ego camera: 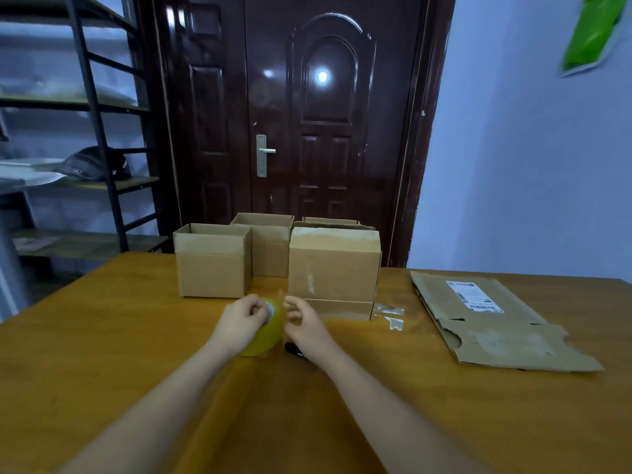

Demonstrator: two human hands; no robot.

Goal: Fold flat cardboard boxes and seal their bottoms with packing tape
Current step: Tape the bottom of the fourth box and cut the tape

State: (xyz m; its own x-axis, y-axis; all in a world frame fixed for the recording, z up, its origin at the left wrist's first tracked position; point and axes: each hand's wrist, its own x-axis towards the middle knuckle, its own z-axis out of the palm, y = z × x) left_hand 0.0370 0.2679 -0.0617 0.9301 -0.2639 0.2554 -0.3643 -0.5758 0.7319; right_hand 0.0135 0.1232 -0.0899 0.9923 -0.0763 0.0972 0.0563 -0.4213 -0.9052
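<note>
Yellowish tape roll [265, 331] gripped by left hand [241, 319] (right hand [304, 323], fingers loosely curled, just beside).

Left hand [241, 321] grips tape roll [265, 331]; right hand [302, 323] beside it, fingers loosely curled, folded boxes [333, 268] behind.

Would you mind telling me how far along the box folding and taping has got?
Done: folded boxes stand at the table's far edge, the right one showing tape across its top. In hand: the left hand holds the tape roll while the right hand works at its edge. Left: flat cardboard lies unfolded on the right.
</note>
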